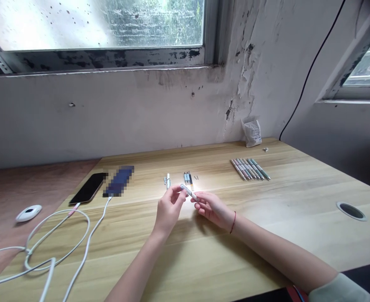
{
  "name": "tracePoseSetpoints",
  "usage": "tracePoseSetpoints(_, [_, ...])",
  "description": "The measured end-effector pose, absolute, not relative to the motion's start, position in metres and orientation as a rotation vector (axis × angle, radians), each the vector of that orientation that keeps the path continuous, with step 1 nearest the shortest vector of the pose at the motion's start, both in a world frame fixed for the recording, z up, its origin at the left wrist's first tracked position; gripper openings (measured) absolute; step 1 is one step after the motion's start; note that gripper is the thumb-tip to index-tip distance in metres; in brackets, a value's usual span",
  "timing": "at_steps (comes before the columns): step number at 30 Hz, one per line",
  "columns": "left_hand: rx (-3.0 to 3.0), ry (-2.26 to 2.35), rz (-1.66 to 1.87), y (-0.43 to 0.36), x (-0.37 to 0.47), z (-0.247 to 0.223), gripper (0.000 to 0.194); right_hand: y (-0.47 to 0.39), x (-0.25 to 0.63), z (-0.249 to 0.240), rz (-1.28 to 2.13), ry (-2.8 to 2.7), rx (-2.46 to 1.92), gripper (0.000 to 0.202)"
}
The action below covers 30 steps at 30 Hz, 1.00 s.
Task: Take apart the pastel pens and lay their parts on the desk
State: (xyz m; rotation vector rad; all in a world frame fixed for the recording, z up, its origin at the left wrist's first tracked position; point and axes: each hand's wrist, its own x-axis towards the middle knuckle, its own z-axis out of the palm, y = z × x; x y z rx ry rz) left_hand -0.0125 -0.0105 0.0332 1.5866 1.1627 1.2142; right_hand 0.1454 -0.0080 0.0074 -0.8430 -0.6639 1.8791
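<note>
A light-coloured pen (pixel 189 192) is held between both hands above the wooden table. My left hand (pixel 170 206) pinches its upper left end. The lower right end is in the fingers of my right hand (pixel 212 208), which has a red string at the wrist. Just beyond the hands lie a white pen barrel (pixel 168 180), small bluish parts (pixel 165 180), several short blue grips and dark refills (pixel 188 178), and tiny metal pieces (pixel 196 178). Farther right, several assembled pens (pixel 250 169) lie side by side in a slanted row.
On the left are a black phone (pixel 89 188), a second phone (pixel 118 181), white cables (pixel 89 239) and a white oval device (pixel 29 213). A crumpled packet (pixel 252 132) stands by the wall. The table (pixel 298 188) has a round cable hole (pixel 351 211) at the right.
</note>
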Motion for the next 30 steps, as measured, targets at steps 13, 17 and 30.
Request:
tracePoseSetpoints(13, [1.359,1.231,1.564,0.006,-0.035,0.033,0.038,-0.004,0.155,0.004,1.877,-0.811,-0.893,0.022])
tracePoseSetpoints(17, [0.95,1.269,1.803,0.03,-0.066,0.031,0.029,0.01,0.15,0.012,1.692,-1.157,-1.072,0.027])
tracePoseSetpoints(30, [1.719,1.9,1.218,0.048,-0.103,0.001,0.031,0.118,0.065,0.045,0.592,-2.557,-1.194,0.014])
